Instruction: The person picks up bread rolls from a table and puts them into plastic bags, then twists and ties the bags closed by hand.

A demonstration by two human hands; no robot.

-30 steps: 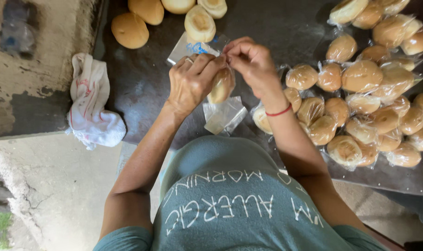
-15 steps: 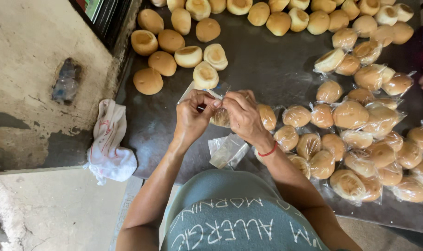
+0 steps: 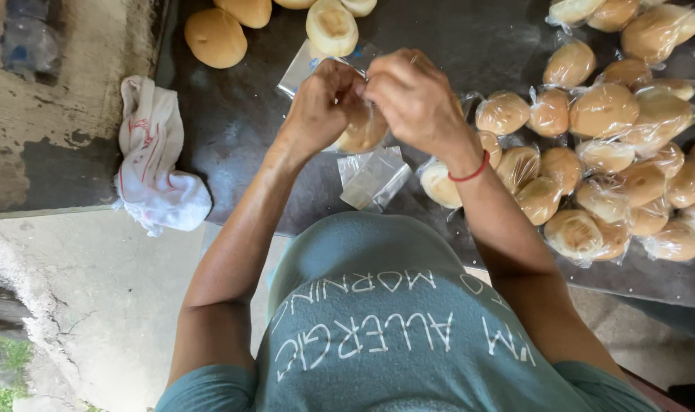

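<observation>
Dark metal bench (image 3: 233,122) carries wrapped buns (image 3: 607,152) heaped at the right and bare buns (image 3: 215,37) at the far left. We hold one bun (image 3: 363,131) in a clear bag over its middle, left hand (image 3: 321,107) and right hand (image 3: 416,99) both in a closed grip on it. Near left, a white cloth (image 3: 155,164) lies on the edge.

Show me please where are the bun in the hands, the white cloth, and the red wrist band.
bun (image 3: 360,131): head view, on its lower visible edge below the hands.
white cloth (image 3: 158,172): head view, on the middle of the crumpled fabric.
red wrist band (image 3: 470,172): head view, on the band across the right wrist.
</observation>
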